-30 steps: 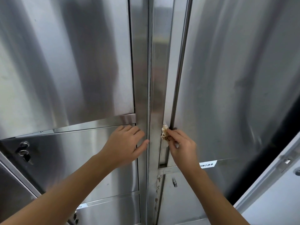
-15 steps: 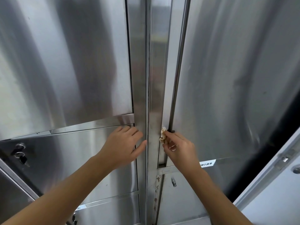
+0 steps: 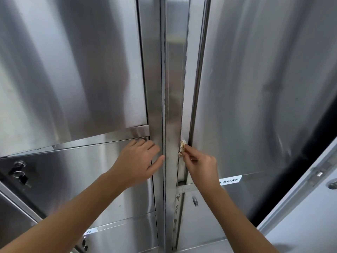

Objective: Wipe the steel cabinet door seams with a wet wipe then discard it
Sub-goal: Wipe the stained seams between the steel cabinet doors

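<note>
Head view, the only one. A steel cabinet filled the frame.

The left hand (image 3: 138, 159) lay flat with its fingers straight and a little spread. The palm was on the lower left door (image 3: 73, 172), the fingertips were at that door's top right corner, and the thumb reached onto the centre post (image 3: 173, 70). It held nothing.

The right hand (image 3: 200, 165) pinched a small crumpled wet wipe (image 3: 182, 146) between thumb and forefinger tips, with the other fingers curled under. The wipe was white with brownish soiling. It was pressed on the vertical seam (image 3: 184, 106) between the centre post and the right door (image 3: 255, 88), low down and at about the left hand's height. Whether the wipe reached into the groove or only touched its edge could not be told.

Above the left hand was the upper left door (image 3: 73, 61). Keys (image 3: 20, 175) hung from locks at the lower left door's left edge. A white label (image 3: 230, 180) with print sat on the right door, just right of the right wrist. Below the seam, the strip showed rusty flaking patches (image 3: 177, 202), and a small metal stub (image 3: 195, 200) was beside them. At the far right was a pale door (image 3: 310, 221) with a latch (image 3: 319, 175), seen at an angle.
</note>
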`<action>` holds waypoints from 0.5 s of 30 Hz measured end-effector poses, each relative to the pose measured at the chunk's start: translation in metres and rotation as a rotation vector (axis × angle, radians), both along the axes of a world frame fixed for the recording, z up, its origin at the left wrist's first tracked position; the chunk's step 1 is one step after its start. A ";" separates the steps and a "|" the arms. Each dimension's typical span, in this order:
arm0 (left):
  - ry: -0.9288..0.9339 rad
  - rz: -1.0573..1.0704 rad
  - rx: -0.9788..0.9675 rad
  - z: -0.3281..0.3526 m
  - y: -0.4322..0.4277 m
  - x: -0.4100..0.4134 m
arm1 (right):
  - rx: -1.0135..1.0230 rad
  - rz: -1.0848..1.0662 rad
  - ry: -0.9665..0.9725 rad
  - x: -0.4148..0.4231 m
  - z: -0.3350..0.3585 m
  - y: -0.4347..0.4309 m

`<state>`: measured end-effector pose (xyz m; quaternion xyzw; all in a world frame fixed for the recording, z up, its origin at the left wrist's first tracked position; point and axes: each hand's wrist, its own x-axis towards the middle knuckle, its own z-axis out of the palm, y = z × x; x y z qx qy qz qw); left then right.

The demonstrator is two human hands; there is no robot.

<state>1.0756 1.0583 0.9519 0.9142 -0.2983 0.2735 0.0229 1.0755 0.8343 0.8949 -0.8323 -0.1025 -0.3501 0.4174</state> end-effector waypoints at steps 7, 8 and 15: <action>0.000 -0.068 -0.003 -0.015 0.005 -0.007 | 0.041 0.005 0.074 -0.001 -0.025 0.004; 0.000 -0.078 0.002 -0.017 0.005 -0.009 | 0.047 0.006 0.097 -0.001 -0.031 0.005; 0.045 -0.075 0.022 -0.041 0.005 -0.020 | 0.132 -0.042 0.232 -0.004 -0.061 0.016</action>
